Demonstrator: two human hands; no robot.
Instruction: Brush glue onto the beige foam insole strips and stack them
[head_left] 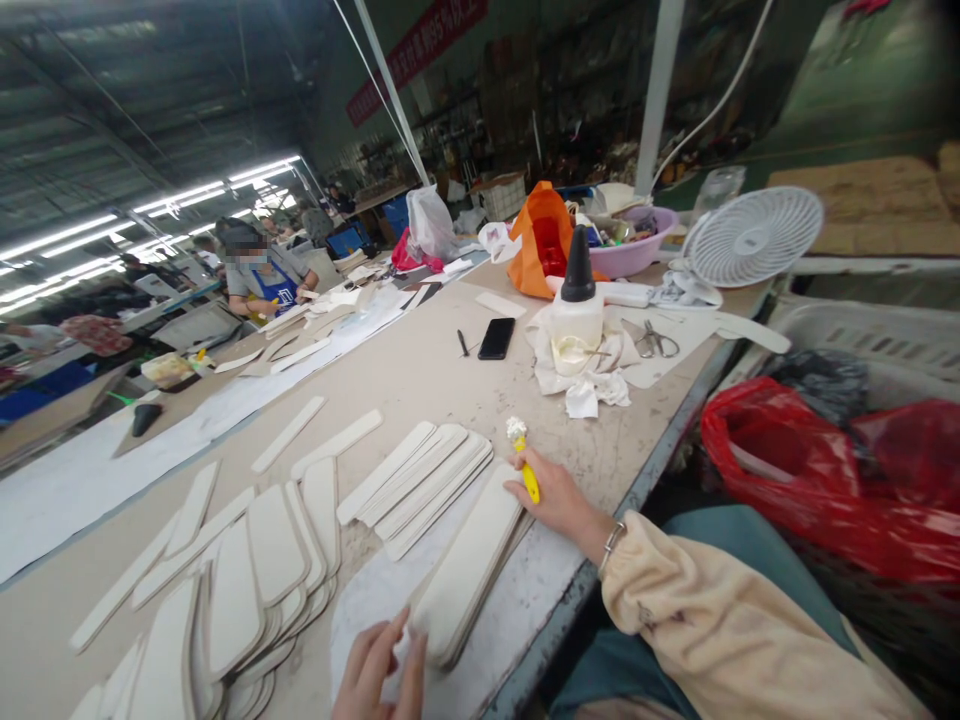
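Note:
My right hand [553,495] rests on the table near its edge, closed around a yellow-handled glue brush [525,462] with white bristles pointing up. Its fingertips also touch the far end of a stack of long cream strips [465,570] lying in front of me. My left hand [379,668], at the bottom of the view, presses its fingers against the near end of that same stack. To the left, more cream strips [420,478] lie fanned out in overlapping rows, with rounded pieces [262,580] beside them.
A white glue bottle [576,310] with a black nozzle stands on rags. Nearby lie a black phone [496,338], scissors [657,342], an orange bag [541,240], a pink basin [637,250] and a white fan [754,235]. Red bags [825,480] sit right of the table. Another person [262,275] works farther down.

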